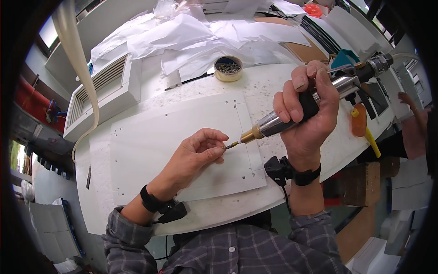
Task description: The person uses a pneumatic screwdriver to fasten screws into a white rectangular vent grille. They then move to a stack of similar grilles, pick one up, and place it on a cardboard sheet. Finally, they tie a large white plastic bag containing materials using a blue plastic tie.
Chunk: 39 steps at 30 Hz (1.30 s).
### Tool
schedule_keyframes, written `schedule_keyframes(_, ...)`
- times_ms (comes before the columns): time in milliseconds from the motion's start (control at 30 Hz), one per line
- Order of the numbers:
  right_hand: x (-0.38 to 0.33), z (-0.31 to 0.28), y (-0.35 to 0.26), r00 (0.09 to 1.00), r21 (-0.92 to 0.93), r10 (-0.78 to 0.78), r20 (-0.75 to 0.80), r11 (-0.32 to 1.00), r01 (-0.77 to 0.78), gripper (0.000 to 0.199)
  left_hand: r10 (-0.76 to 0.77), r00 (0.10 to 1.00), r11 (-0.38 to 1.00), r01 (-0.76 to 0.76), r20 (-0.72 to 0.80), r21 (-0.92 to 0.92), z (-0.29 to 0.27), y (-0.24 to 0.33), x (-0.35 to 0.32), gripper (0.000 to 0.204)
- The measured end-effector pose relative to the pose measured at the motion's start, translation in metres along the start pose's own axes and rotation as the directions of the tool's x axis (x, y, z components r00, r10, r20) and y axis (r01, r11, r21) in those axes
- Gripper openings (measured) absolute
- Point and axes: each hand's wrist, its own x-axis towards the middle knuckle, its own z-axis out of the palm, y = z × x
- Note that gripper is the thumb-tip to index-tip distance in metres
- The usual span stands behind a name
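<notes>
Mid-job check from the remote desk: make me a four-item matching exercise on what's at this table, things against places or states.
1. Power driver
2. Round tub
3. White panel
4. Slatted frame

A. Lies flat beneath the left hand
B. Stands at the left of the table
C. Gripped in the right hand
D. Holds many small dark pieces

Pairs: 1-C, 2-D, 3-A, 4-B
</notes>
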Motion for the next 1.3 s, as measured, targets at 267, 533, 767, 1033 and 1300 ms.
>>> schedule_keyframes(267, 0.001, -0.002, 0.008, 0.997, 0.027, -0.040, 0.069, 0.999, 0.038, 0.020, -0.005, 1.000, 1.000, 0.005, -0.002, -0.002, 0.000, 0.001, -0.002, 0.027)
schedule_keyframes(533, -0.001, -0.001, 0.009, 0.998, -0.010, -0.027, 0.065, 1.000, 0.027, 0.020, 0.045, 0.999, 0.998, -0.046, 0.024, 0.047, 0.002, 0.000, -0.002, 0.027)
schedule_keyframes(767, -0.015, 0.030, -0.009, 0.986, -0.359, 0.141, 0.090, 0.928, -0.100, 0.023, 0.058, 0.995, 0.845, -0.089, 0.076, 0.527, 0.029, -0.003, -0.011, 0.026)
schedule_keyframes(1033, -0.032, 0.041, -0.010, 0.972, -0.491, 0.131, 0.195, 0.871, -0.019, 0.012, 0.155, 0.969, 0.749, -0.241, 0.190, 0.617, 0.037, -0.008, -0.008, 0.030)
schedule_keyframes(1300, -0.033, 0.041, -0.007, 0.976, -0.492, 0.094, 0.198, 0.870, 0.016, 0.014, 0.165, 0.977, 0.756, -0.211, 0.131, 0.619, 0.032, -0.013, -0.009, 0.027)
